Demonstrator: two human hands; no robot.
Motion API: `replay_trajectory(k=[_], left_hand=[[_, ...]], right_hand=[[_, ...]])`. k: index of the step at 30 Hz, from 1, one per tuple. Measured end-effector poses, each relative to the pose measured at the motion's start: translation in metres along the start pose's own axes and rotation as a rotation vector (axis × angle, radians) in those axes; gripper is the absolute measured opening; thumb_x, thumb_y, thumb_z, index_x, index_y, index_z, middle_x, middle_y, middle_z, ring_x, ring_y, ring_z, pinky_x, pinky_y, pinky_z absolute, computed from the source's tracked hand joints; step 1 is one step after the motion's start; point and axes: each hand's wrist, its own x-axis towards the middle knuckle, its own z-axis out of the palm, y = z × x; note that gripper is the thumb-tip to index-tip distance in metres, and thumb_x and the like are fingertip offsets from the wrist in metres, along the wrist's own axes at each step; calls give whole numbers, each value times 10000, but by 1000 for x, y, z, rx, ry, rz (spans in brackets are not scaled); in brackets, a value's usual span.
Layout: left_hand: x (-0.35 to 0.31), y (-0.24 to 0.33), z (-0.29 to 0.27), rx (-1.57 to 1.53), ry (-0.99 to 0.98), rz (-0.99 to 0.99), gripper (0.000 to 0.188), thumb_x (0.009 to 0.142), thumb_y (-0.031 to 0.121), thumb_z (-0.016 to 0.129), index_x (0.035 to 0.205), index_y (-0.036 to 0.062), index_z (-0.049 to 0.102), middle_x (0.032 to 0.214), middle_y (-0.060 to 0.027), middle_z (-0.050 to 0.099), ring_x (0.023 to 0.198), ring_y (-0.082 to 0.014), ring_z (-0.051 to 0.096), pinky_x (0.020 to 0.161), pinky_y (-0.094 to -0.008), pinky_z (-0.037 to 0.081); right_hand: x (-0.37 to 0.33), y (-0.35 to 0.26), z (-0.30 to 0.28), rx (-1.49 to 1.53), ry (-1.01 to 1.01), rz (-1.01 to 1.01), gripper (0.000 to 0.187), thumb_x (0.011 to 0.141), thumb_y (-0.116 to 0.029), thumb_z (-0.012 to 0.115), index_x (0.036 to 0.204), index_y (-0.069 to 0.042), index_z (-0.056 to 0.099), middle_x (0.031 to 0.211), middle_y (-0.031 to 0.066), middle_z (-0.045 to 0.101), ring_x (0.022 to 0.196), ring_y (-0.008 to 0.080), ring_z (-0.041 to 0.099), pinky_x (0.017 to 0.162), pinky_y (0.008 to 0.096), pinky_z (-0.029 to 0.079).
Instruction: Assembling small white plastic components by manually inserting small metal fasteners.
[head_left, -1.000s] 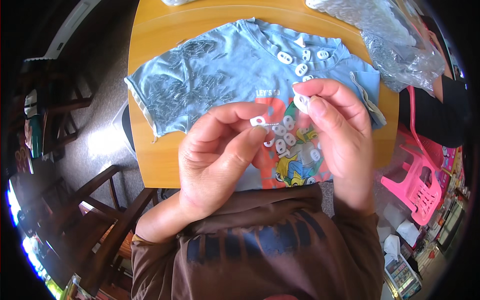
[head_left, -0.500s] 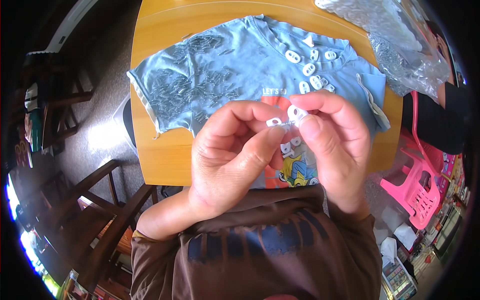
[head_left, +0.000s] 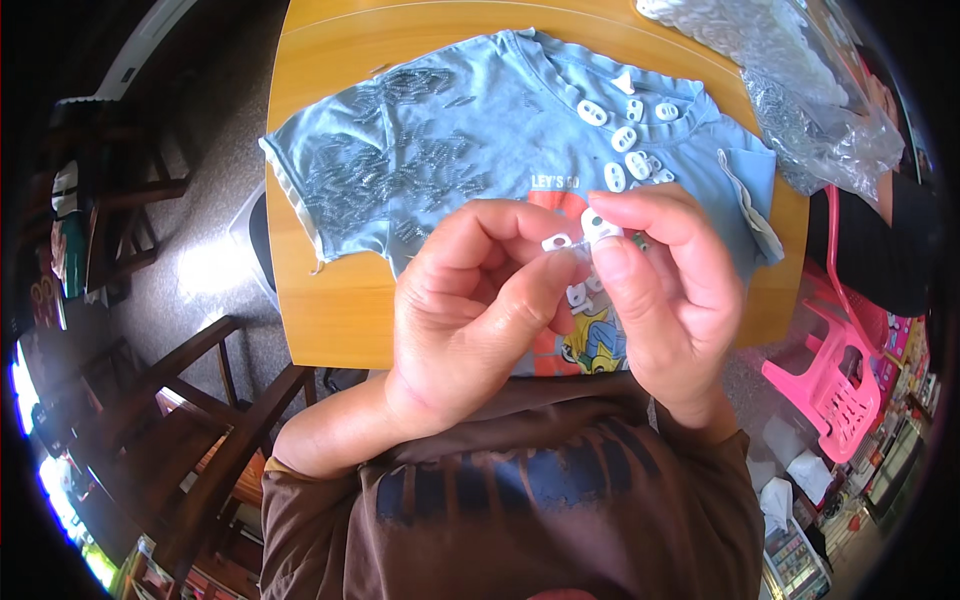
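My left hand (head_left: 475, 315) pinches a small white plastic piece with a hole (head_left: 557, 242) between thumb and forefinger. A thin metal coil spring (head_left: 573, 247) seems to sit between it and the other part, partly hidden by my left thumb. My right hand (head_left: 675, 300) grips a white cord lock body (head_left: 600, 226) with a dark round hole, between thumb and forefinger. The two parts are held close together above a light blue T-shirt (head_left: 500, 120). Several white oval cord lock parts (head_left: 624, 138) lie on the shirt's right side and below my fingers.
Many small coil springs (head_left: 430, 165) are strewn over the shirt's left side. The shirt covers a wooden table (head_left: 335, 330). At the far right is a clear plastic bag (head_left: 800, 110) of white parts. Another person's arm (head_left: 885, 190) and a pink plastic chair (head_left: 830, 390) are at the right.
The cord lock body in my right hand has tipped slightly more upright. Both hands stay pinched together in nearly the same place; the whole view has shifted a little.
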Motion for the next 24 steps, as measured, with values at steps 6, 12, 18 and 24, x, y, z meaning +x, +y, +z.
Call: replay_trajectory(k=[6, 12, 18, 24], left_hand=[[-1, 1, 3, 10, -40, 13, 223, 861, -24, 518, 1080, -14, 479, 875, -72, 595, 686, -72, 559, 580, -189, 470], [-4, 2, -2, 76, -84, 24, 386, 869, -28, 500, 1239, -20, 392, 937, -82, 586, 722, -90, 580, 588, -187, 473], [-5, 4, -8, 42, -169, 17, 442, 873, -49, 479, 1293, -8, 349, 1010, -113, 589, 763, -121, 594, 647, -217, 496], [-6, 3, -6, -51, -90, -51, 416, 863, 24, 537, 1246, -44, 390, 1045, -189, 599, 936, -192, 597, 815, -302, 487]], right_hand=[[3, 7, 1, -116, 9, -207, 188, 790, 36, 582, 976, 14, 590, 826, 103, 589, 707, 173, 571, 605, 254, 456], [1, 5, -1, -86, -13, -142, 184, 811, 15, 562, 994, 17, 587, 835, 111, 593, 711, 180, 573, 617, 257, 457], [2, 9, -3, -66, -99, -193, 251, 795, -38, 606, 1036, 23, 572, 912, 133, 587, 736, 188, 575, 644, 268, 463], [1, 13, -3, -105, -132, -223, 320, 767, -67, 647, 1061, 25, 562, 946, 139, 580, 786, 207, 581, 687, 281, 470]])
